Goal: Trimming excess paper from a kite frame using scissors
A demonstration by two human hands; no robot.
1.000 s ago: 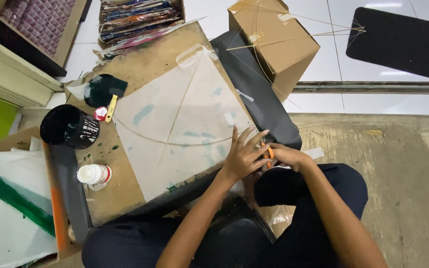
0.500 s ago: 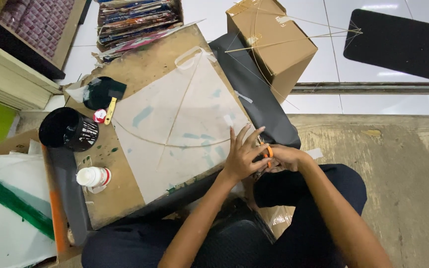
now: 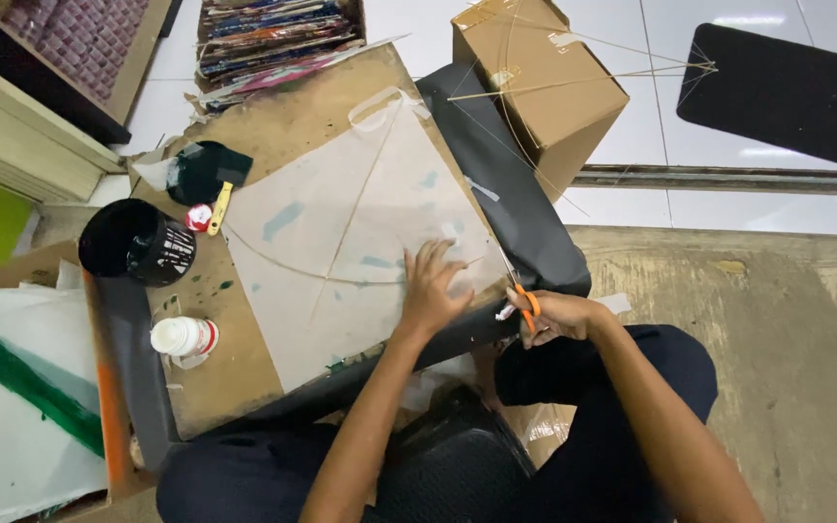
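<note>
Thin pale paper kite sheet [image 3: 341,252], light, tear-prone: pinned flat under left hand [image 3: 430,291]; right hand [image 3: 554,315] gripping orange-handled scissors [image 3: 520,295].

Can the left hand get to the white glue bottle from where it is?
Probably yes. The left hand rests flat on the paper sheet; the white bottle lies on the board to its left, with only flat paper and bare board between them.

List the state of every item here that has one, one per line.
Paper kite: flat on the board, pressed down.
Left hand: spread on the kite.
Right hand: gripping orange scissors.
Black cup: upright, open.
White bottle: lying sideways, capped.
Cardboard box: closed.
</note>
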